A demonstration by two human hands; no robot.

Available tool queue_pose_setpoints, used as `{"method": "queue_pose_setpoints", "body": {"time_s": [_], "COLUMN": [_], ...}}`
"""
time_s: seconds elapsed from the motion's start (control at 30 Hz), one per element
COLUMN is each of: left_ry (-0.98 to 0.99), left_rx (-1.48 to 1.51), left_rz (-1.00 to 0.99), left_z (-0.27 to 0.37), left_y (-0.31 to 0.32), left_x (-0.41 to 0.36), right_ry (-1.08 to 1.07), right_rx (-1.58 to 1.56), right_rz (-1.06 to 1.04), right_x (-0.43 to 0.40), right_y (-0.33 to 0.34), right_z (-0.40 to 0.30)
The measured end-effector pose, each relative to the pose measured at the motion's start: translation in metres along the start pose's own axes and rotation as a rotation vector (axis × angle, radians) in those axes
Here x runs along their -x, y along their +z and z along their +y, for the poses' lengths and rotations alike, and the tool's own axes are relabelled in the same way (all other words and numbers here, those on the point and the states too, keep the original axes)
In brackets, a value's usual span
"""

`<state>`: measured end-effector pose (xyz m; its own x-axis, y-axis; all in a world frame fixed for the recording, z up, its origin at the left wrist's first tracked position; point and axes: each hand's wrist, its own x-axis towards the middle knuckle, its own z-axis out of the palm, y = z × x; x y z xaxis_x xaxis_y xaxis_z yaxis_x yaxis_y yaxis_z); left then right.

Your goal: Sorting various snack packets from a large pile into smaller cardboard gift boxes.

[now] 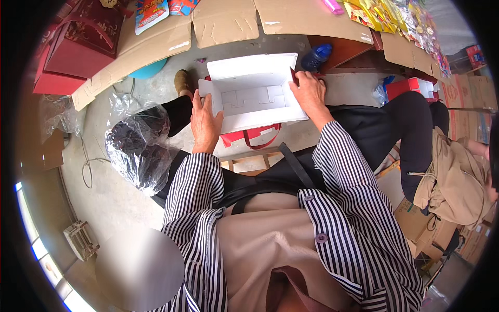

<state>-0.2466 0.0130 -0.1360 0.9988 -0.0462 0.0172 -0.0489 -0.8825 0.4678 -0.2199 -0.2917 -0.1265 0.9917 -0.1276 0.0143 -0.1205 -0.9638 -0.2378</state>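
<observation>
Before me, above the floor, an open cardboard box [253, 99] tilts its white inside up towards me. Interlocking tabs show in its bottom, and it holds nothing. At its left side wall is my left hand [206, 123], fingers over the edge and thumb near the front corner. My right hand [310, 91] grips the right side, where a bit of the red outer face shows; some of its fingertips are hidden. Below the box's front edge hangs a dark red ribbon handle [265, 145] over a red panel.
A cardboard-covered table [226, 29] bears finished red boxes [82, 48] at left and snack packets [374, 15] at right. A blue bottle [316, 57] stands beneath. Clear plastic wrap [138, 150] lies by my left leg. Another person [454, 175] sits at right near a red box [411, 89].
</observation>
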Motion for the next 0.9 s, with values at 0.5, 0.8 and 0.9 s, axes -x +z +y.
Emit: {"method": "queue_pose_setpoints", "body": {"time_s": [0.5, 0.8, 0.9], "left_ry": [0.018, 0.331, 0.562], "left_rx": [0.134, 0.186, 0.083], "left_rz": [0.059, -0.053, -0.102], "left_z": [0.010, 0.055, 0.062], "left_y": [-0.023, -0.146, -0.171], "left_x": [-0.010, -0.030, -0.032], "right_ry": [0.423, 0.185, 0.071], "right_rx": [-1.028, -0.740, -0.702], "right_rz": [0.050, 0.118, 0.185], "right_x": [-0.009, -0.007, -0.007], "right_y": [0.036, -0.033, -0.052], "right_z": [0.071, 0.037, 0.017]}}
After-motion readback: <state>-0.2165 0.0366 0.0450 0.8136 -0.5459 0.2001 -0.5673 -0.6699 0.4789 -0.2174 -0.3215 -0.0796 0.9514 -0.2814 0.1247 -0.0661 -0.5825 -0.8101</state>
